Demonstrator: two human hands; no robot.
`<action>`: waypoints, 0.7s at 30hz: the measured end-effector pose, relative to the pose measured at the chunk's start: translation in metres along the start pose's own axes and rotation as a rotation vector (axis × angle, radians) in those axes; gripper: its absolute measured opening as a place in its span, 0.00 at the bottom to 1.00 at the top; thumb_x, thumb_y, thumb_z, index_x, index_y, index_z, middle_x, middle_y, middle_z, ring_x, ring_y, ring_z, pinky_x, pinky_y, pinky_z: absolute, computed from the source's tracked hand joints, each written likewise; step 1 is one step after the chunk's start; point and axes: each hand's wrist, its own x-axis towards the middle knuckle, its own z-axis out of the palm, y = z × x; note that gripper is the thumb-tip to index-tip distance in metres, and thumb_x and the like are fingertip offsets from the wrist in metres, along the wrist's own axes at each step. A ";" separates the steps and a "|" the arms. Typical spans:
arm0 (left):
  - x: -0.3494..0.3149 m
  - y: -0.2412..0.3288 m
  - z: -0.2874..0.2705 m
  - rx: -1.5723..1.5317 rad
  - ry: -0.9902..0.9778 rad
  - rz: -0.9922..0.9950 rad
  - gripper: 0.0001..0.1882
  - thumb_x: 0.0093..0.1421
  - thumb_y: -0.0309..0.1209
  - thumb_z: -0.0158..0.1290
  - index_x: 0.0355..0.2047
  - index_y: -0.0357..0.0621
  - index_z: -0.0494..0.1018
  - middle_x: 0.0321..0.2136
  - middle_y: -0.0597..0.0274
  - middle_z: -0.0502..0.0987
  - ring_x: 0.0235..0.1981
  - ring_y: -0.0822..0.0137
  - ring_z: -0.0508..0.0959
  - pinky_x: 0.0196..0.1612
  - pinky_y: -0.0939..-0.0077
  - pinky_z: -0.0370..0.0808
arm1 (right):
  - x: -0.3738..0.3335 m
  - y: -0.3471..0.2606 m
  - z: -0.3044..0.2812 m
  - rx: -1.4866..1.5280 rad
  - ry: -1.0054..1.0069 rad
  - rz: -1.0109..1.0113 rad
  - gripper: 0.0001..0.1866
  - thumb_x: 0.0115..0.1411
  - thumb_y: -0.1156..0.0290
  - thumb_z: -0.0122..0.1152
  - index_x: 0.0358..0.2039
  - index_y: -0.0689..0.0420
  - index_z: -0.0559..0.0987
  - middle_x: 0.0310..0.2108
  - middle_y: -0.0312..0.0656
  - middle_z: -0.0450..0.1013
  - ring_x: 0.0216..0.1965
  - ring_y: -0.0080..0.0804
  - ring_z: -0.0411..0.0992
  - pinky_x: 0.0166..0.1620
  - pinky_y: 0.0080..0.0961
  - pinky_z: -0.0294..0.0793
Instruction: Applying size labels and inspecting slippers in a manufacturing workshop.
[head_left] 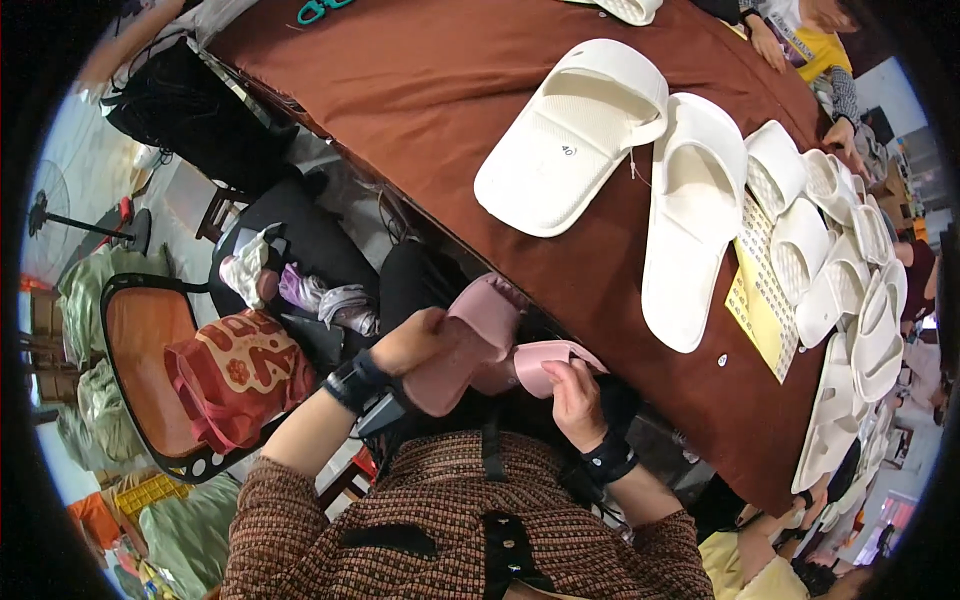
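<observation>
You have the bench (pixel 420 90) running from far left to near right, draped in brown cloth, its near edge just beyond your hands. On it lie two big white slippers (pixel 570 135), side by side and touching, with a row of smaller white slippers (pixel 830 270) crowded along the right and a yellow sheet (pixel 755 310) tucked under them.

To your left a chair (pixel 140 330) carries a red bag (pixel 240 375); both sit well apart from your work.

The pink slippers (pixel 480 345) are in front of your chest, below the bench edge, one pressed against the other. Your left hand (pixel 415 340) is closed round the sole of the left one; your right hand (pixel 575 395) pinches the strap of the right one.

They look like light foam: soft, bendable, not fragile and not slippery. Take each by the sole edge or through the strap arch; squeezing the strap alone would likely fold it.

The bench edge is close above them, and another person's hands (pixel 845 130) work at the far right.
</observation>
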 end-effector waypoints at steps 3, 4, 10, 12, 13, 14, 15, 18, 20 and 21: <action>0.043 -0.010 0.008 0.132 0.011 -0.030 0.23 0.58 0.30 0.54 0.51 0.26 0.69 0.41 0.48 0.79 0.43 0.63 0.78 0.47 0.70 0.75 | -0.007 0.011 0.001 -0.024 -0.009 -0.027 0.14 0.58 0.83 0.51 0.44 0.58 0.74 0.37 0.51 0.71 0.39 0.52 0.72 0.44 0.38 0.72; 0.051 -0.007 0.012 0.173 0.025 0.016 0.24 0.58 0.30 0.53 0.51 0.26 0.69 0.42 0.46 0.79 0.44 0.60 0.79 0.48 0.69 0.75 | -0.009 0.014 -0.001 0.038 -0.025 0.037 0.14 0.59 0.82 0.51 0.46 0.60 0.74 0.40 0.52 0.72 0.41 0.52 0.73 0.47 0.37 0.72; 0.112 -0.065 0.040 0.208 -0.106 0.216 0.23 0.58 0.29 0.50 0.53 0.27 0.69 0.46 0.41 0.78 0.49 0.53 0.77 0.52 0.67 0.73 | -0.080 0.144 0.015 0.266 0.176 0.599 0.21 0.66 0.69 0.53 0.56 0.67 0.70 0.56 0.44 0.69 0.55 0.32 0.66 0.61 0.30 0.62; 0.120 -0.080 0.041 0.171 -0.099 0.261 0.24 0.59 0.28 0.50 0.54 0.28 0.68 0.49 0.42 0.76 0.51 0.53 0.76 0.53 0.67 0.72 | -0.036 0.115 0.014 0.476 0.289 0.610 0.22 0.67 0.68 0.51 0.56 0.70 0.69 0.58 0.45 0.67 0.57 0.34 0.66 0.63 0.31 0.60; 0.127 -0.069 0.049 0.168 -0.115 0.266 0.24 0.59 0.28 0.50 0.54 0.28 0.68 0.49 0.42 0.76 0.51 0.53 0.76 0.53 0.67 0.72 | -0.036 0.126 0.016 0.465 0.300 0.618 0.22 0.67 0.68 0.51 0.56 0.70 0.69 0.58 0.45 0.67 0.57 0.34 0.66 0.63 0.31 0.60; 0.135 -0.052 0.054 0.172 -0.100 0.353 0.24 0.59 0.29 0.50 0.54 0.28 0.68 0.51 0.43 0.75 0.52 0.52 0.75 0.54 0.67 0.72 | -0.039 0.146 0.026 0.297 0.371 0.591 0.22 0.67 0.68 0.51 0.57 0.68 0.69 0.58 0.46 0.68 0.58 0.35 0.66 0.63 0.31 0.60; 0.142 -0.041 0.054 0.176 -0.073 0.435 0.24 0.59 0.30 0.51 0.54 0.29 0.67 0.53 0.45 0.74 0.53 0.52 0.74 0.54 0.67 0.71 | -0.039 0.161 0.032 0.135 0.428 0.557 0.22 0.66 0.68 0.52 0.57 0.67 0.70 0.57 0.46 0.69 0.59 0.36 0.66 0.63 0.31 0.60; 0.159 -0.043 0.040 -0.057 0.040 0.294 0.25 0.61 0.31 0.50 0.57 0.33 0.65 0.55 0.48 0.72 0.58 0.55 0.71 0.57 0.63 0.69 | 0.002 0.162 0.051 0.097 0.337 0.541 0.22 0.66 0.68 0.52 0.57 0.66 0.70 0.57 0.47 0.70 0.58 0.36 0.66 0.62 0.31 0.60; 0.138 0.016 0.066 0.102 0.091 0.470 0.25 0.62 0.33 0.49 0.58 0.36 0.64 0.56 0.48 0.71 0.58 0.53 0.70 0.57 0.60 0.68 | 0.015 0.183 0.032 0.019 0.306 0.578 0.21 0.66 0.68 0.52 0.57 0.66 0.70 0.57 0.47 0.70 0.58 0.37 0.67 0.62 0.31 0.61; 0.123 0.037 0.069 0.266 0.194 0.639 0.26 0.62 0.35 0.49 0.59 0.38 0.64 0.57 0.48 0.70 0.58 0.51 0.69 0.58 0.58 0.68 | 0.014 0.187 0.025 -0.007 0.271 0.581 0.21 0.66 0.68 0.52 0.57 0.66 0.70 0.56 0.47 0.70 0.58 0.37 0.67 0.62 0.31 0.61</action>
